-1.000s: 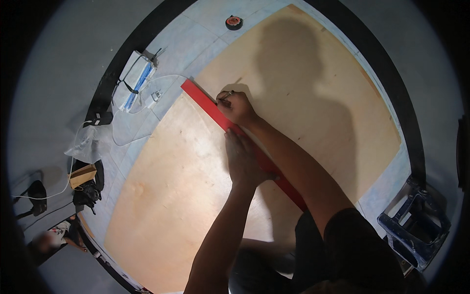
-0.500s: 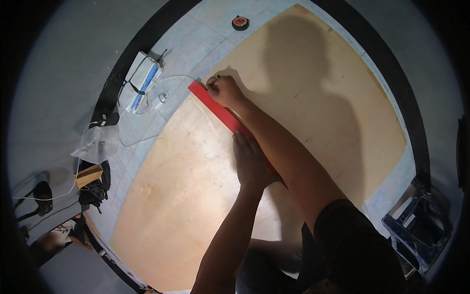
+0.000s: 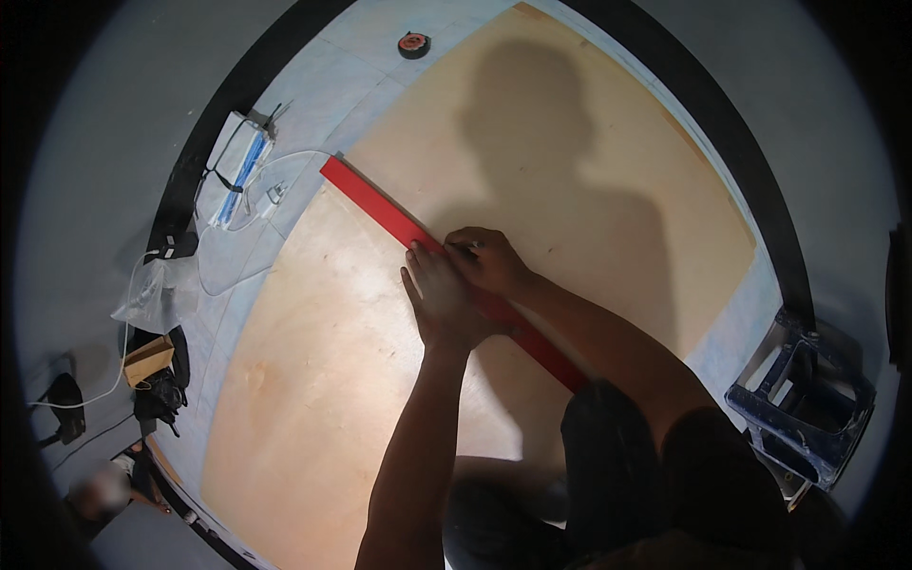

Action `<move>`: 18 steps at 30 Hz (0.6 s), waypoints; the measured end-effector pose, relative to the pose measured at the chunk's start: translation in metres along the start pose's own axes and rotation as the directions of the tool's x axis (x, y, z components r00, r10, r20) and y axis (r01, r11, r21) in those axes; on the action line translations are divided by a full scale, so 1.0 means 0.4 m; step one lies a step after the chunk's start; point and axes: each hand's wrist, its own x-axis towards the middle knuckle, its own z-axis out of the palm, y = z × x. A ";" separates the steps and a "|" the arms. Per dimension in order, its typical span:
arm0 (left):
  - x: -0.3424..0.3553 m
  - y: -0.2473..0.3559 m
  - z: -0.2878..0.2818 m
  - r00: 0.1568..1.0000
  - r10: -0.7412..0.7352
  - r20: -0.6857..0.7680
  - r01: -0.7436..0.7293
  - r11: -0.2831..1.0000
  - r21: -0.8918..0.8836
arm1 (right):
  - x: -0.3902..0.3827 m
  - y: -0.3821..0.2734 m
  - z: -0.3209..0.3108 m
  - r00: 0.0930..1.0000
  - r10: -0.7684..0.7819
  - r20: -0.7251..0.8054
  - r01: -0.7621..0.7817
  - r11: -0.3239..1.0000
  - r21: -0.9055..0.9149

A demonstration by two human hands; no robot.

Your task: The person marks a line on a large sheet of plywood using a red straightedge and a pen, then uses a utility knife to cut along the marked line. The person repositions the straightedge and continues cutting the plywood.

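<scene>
A long red bar (image 3: 370,198) lies diagonally across a pale wooden sheet (image 3: 285,370). My left hand (image 3: 439,299) rests on the middle of the bar with its fingers extended and apart. My right hand (image 3: 489,260) is just beside it at the bar's upper right edge, its fingers closed round a thin pen-like tool (image 3: 473,245). The tool's tip is hidden among the fingers.
A tape measure (image 3: 413,44) lies on the tiled floor beyond the sheet. At the left are a white-and-blue bundle (image 3: 237,166) with cables, a clear bag (image 3: 157,294), an open cardboard box (image 3: 150,359) and a person (image 3: 112,489). A dark stool (image 3: 803,408) is at the right.
My right hand has moved from near the bar's far end back down along it to beside my left hand. The left hand stays on the bar, its fingers a little more spread.
</scene>
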 end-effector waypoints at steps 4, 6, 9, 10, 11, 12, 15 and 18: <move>-0.005 -0.004 0.010 0.998 0.000 -0.070 -0.001 1.000 -0.018 | 0.037 -0.019 0.028 0.999 0.024 -0.048 -0.024 1.000 0.016; -0.005 -0.010 0.021 0.996 0.007 -0.092 -0.010 1.000 -0.024 | 0.041 -0.028 0.034 0.996 0.057 -0.074 -0.049 0.994 0.095; -0.006 -0.011 0.025 0.999 0.001 -0.034 -0.001 1.000 0.009 | -0.021 -0.021 0.017 0.988 0.149 -0.041 -0.147 0.988 0.039; -0.007 -0.003 0.021 1.000 -0.006 -0.005 0.006 1.000 0.021 | -0.058 -0.011 -0.001 0.977 0.212 0.002 -0.212 0.975 0.060; -0.008 0.003 0.020 1.000 -0.010 0.024 0.010 0.999 0.034 | -0.102 -0.004 -0.018 0.960 0.275 0.043 -0.278 0.958 0.077; -0.014 -0.002 0.032 0.999 -0.006 -0.031 0.006 1.000 -0.002 | -0.139 -0.014 -0.040 0.940 0.331 0.086 -0.338 0.936 0.094; -0.004 -0.046 0.081 0.986 0.012 -0.164 -0.023 0.998 -0.066 | -0.186 -0.072 -0.086 0.916 0.369 0.159 -0.395 0.900 0.185; -0.001 -0.015 0.050 0.990 0.021 -0.140 -0.027 0.999 -0.039 | -0.207 -0.032 -0.124 0.976 0.208 0.067 -0.213 0.973 0.084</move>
